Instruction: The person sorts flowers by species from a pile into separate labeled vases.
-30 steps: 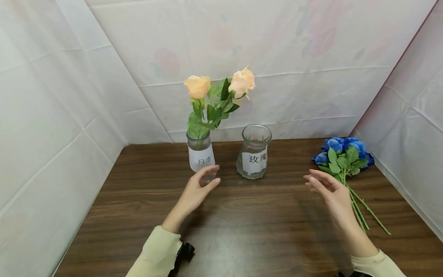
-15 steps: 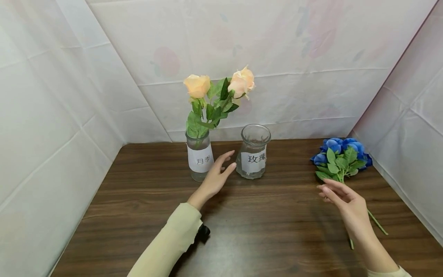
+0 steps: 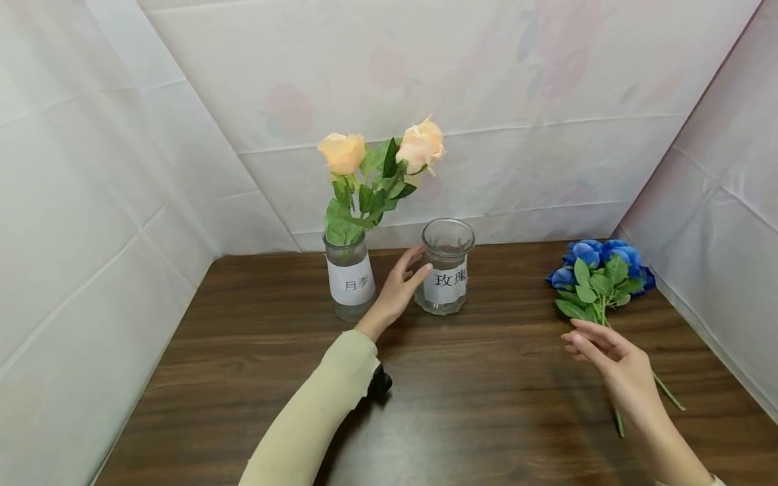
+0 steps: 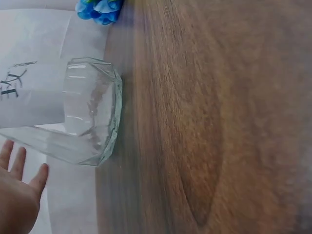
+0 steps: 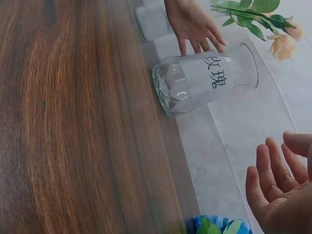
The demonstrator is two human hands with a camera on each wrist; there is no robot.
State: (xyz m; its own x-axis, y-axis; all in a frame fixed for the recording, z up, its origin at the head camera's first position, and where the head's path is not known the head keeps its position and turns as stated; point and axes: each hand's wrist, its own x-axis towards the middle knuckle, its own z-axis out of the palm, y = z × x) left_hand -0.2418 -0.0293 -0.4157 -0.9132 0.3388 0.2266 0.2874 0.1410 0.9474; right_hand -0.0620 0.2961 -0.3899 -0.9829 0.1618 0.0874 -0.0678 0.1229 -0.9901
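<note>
My left hand (image 3: 395,291), fingers relaxed and thumb spread, is at the left side of a clear glass vase (image 3: 446,287) with a white label. In the head view its fingertips overlap the glass edge; whether they touch it I cannot tell. The left wrist view shows a gap between the fingers and the lower part of this vase (image 4: 90,107). Over the green stems of some blue artificial flowers (image 3: 602,263), my right hand (image 3: 626,371) hovers, loosely curved and holding nothing. It hides part of the stems.
Left of my left hand stands another labelled glass vase (image 3: 351,287) with two peach artificial roses (image 3: 342,154) in it. Both vases are near the back edge of the brown wooden table (image 3: 462,398). White cloth (image 3: 516,169) hangs behind and at both sides.
My left hand has moved right and away from me, from before the rose-filled vase to the other vase. My right hand has shifted right and slightly nearer, over the flower stems.
</note>
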